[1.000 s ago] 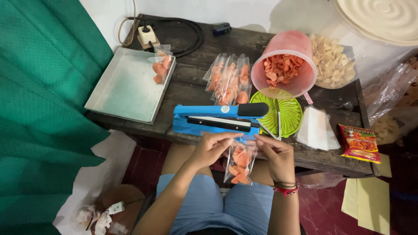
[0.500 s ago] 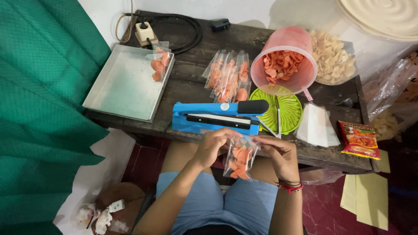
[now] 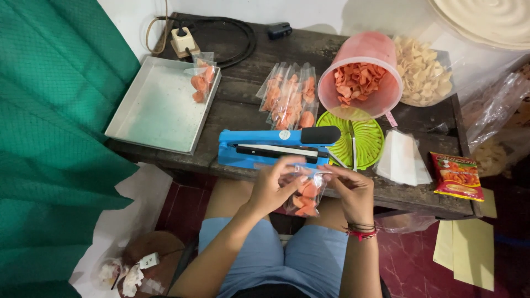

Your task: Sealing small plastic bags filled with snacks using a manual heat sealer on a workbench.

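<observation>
Holding a small clear bag of orange crackers [image 3: 305, 194] in front of the table edge, both hands pinch its top: the left hand [image 3: 274, 186] grips the left corner with fingers pressed together on the plastic, and the right hand [image 3: 350, 190] does the same on the right corner. The bag hangs just below the blue heat sealer [image 3: 271, 147], whose arm sits a bit raised. Behind the sealer lie 3 or so filled bags [image 3: 290, 102] on the dark wooden table [image 3: 243, 107]. Over on the left a metal tray [image 3: 154, 107] holds 1 more packed bag [image 3: 201, 81]. A tipped pink bucket [image 3: 361, 74] full of orange crackers rests above a green plastic lid [image 3: 365, 144], with a stack of empty clear bags [image 3: 402, 159] just beside it.
</observation>
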